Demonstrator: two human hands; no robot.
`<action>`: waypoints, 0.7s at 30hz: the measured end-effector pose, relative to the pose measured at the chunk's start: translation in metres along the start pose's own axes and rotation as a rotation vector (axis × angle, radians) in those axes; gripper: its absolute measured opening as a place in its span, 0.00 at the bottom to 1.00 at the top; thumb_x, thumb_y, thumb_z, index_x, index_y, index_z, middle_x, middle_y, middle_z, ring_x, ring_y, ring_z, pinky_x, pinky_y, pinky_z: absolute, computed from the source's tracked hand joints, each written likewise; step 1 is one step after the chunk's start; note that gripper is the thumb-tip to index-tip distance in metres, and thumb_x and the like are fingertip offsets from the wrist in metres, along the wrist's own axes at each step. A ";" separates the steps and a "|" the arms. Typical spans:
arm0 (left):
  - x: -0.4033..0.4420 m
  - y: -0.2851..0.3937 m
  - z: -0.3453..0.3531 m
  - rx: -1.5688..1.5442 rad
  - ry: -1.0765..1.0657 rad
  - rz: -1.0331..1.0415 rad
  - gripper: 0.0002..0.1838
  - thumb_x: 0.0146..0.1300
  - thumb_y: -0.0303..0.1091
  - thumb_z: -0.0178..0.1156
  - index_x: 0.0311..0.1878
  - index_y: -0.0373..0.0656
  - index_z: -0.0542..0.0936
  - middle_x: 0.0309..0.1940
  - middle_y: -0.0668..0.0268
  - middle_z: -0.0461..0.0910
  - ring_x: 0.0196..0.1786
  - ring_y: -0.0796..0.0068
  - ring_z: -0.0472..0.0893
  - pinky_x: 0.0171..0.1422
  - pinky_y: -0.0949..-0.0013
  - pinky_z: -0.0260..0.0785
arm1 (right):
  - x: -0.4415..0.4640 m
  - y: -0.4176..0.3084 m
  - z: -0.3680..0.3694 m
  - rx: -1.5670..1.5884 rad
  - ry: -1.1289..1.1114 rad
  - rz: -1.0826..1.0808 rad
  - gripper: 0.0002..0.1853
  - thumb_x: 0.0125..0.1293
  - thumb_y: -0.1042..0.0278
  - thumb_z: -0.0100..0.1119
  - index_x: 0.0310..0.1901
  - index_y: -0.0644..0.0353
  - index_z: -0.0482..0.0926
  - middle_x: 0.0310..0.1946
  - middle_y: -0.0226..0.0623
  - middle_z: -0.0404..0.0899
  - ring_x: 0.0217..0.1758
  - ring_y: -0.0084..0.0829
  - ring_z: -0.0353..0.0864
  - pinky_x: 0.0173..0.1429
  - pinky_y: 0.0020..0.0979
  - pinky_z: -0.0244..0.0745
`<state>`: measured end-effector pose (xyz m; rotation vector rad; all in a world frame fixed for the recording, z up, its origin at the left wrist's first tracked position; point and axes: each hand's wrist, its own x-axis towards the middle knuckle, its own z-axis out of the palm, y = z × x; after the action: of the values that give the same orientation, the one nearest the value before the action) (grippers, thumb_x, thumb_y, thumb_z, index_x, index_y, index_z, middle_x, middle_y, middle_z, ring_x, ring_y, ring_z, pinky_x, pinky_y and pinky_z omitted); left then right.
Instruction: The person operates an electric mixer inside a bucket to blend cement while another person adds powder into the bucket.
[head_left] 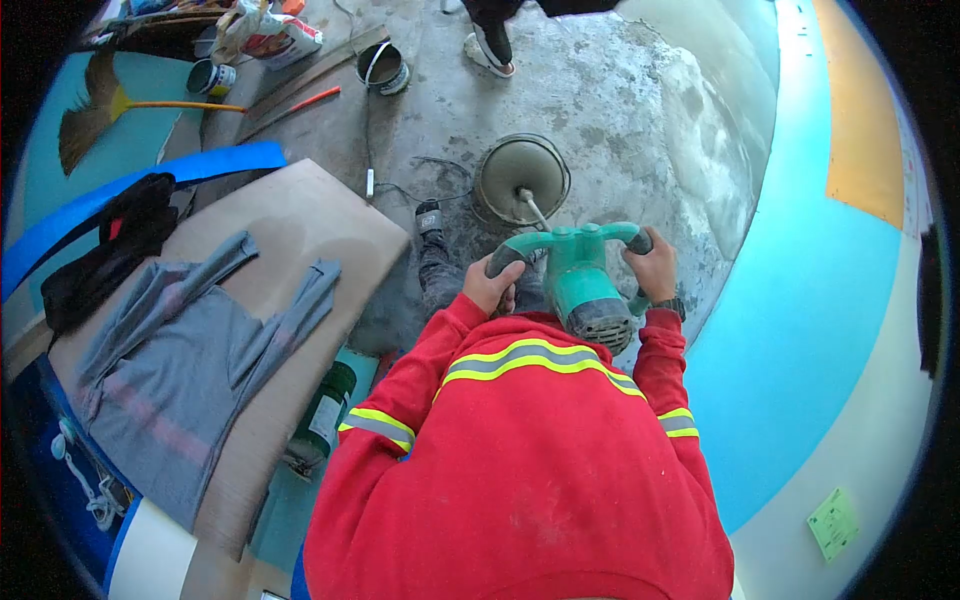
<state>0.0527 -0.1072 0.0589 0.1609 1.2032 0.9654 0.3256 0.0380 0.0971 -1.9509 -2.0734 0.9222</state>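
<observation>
A green electric hand mixer (578,278) is held in front of my red-sleeved body. My left hand (488,287) is closed around its left handle, which has a black grip. On the opposite handle, my right hand (654,266) is wrapped round the grip, with a dark watch on the wrist. The metal shaft (536,211) slants down into a round bucket (564,200) of smooth grey mix. Its lower end is hidden in the mix.
A board (360,225) with a grey shirt (190,360) lies left, near a green container (325,415). A small pail (393,78), a broom (95,105) and a cable (369,140) are farther off. Another person's shoe (490,52) stands ahead; a blue wall (800,330) runs right.
</observation>
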 end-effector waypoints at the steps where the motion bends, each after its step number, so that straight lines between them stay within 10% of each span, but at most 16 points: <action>1: 0.001 0.000 0.000 0.001 -0.004 -0.001 0.16 0.61 0.44 0.66 0.35 0.41 0.74 0.14 0.68 0.72 0.12 0.77 0.71 0.15 0.72 0.62 | 0.000 -0.001 -0.001 0.010 -0.011 0.020 0.22 0.45 0.65 0.68 0.45 0.62 0.80 0.32 0.49 0.83 0.37 0.43 0.85 0.43 0.37 0.76; 9: -0.001 0.003 0.000 0.026 -0.007 -0.016 0.16 0.61 0.43 0.66 0.34 0.41 0.74 0.13 0.68 0.72 0.12 0.76 0.71 0.16 0.71 0.63 | -0.004 0.001 0.005 0.105 -0.007 0.054 0.18 0.47 0.69 0.67 0.42 0.62 0.80 0.28 0.42 0.82 0.31 0.33 0.82 0.39 0.33 0.74; 21: 0.003 -0.001 -0.008 0.067 -0.019 -0.040 0.17 0.62 0.47 0.64 0.35 0.42 0.75 0.15 0.68 0.73 0.14 0.77 0.73 0.18 0.73 0.65 | -0.002 -0.010 0.001 0.110 -0.031 0.090 0.21 0.44 0.66 0.68 0.43 0.61 0.80 0.30 0.47 0.83 0.35 0.43 0.85 0.41 0.35 0.77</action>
<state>0.0465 -0.1095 0.0529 0.1980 1.2180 0.8876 0.3172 0.0356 0.1018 -1.9998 -1.9206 1.0667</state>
